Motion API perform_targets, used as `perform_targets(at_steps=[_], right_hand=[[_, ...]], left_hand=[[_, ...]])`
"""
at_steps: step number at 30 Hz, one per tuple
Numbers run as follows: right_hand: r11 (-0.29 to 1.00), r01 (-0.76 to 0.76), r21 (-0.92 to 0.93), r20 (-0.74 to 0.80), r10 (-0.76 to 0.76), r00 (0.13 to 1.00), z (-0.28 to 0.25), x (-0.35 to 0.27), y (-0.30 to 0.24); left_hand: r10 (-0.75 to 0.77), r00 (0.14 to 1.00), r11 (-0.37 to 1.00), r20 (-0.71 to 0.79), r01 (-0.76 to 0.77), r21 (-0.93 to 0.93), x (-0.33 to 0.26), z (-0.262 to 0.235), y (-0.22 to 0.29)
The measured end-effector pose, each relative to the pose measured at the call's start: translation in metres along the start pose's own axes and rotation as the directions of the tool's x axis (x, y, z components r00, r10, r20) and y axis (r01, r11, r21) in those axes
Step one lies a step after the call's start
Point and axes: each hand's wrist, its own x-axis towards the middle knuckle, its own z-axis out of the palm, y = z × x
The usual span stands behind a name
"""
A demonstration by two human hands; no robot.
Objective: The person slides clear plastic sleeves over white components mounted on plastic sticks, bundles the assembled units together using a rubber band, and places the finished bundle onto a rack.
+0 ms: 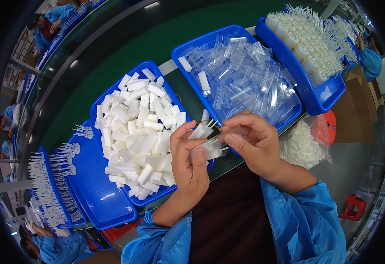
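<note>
Our left hand [191, 163] closed on white plastic pieces [202, 130], our right hand [253, 143] pinching a clear sleeve [210, 146] against them, blue tray [96, 189] of white blocks [135, 132] just left

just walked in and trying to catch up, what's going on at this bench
A person in blue sleeves holds small white plastic pieces in the left hand, while the right hand holds a clear sleeve against them, above the bench edge. Behind the hands sit a blue tray of white blocks, a tray of clear sleeves, and a tray of white tipped parts at far right. Finished-looking pieces stand in rows at left. Other workers sit along the line.
</note>
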Motion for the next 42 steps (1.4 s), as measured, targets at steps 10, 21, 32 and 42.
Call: perform_targets(at_steps=[10, 21, 32, 42], right_hand=[[0.997, 0.058, -0.049, 0.018, -0.057, 0.998, -0.003, 0.0, -0.001], [0.986, -0.166, -0.01, 0.054, 0.166, 0.985, -0.013, 0.007, -0.014], [0.831, 0.221, -0.51, 0.214, -0.126, 0.969, -0.017, 0.013, -0.029], [0.859, 0.157, -0.487, 0.137, -0.102, 0.985, -0.014, 0.006, -0.007]], left_hand=[[0.101, 0.995, 0.97, 0.014, -0.101, 0.219, 0.001, 0.002, 0.005], [0.146, 0.98, 0.932, 0.138, -0.183, 0.312, 0.002, 0.0, 0.01], [0.089, 0.979, 0.924, 0.181, -0.15, 0.353, 0.0, -0.002, 0.01], [0.2, 0.973, 0.962, 0.112, -0.217, 0.169, -0.006, 0.004, 0.002]])
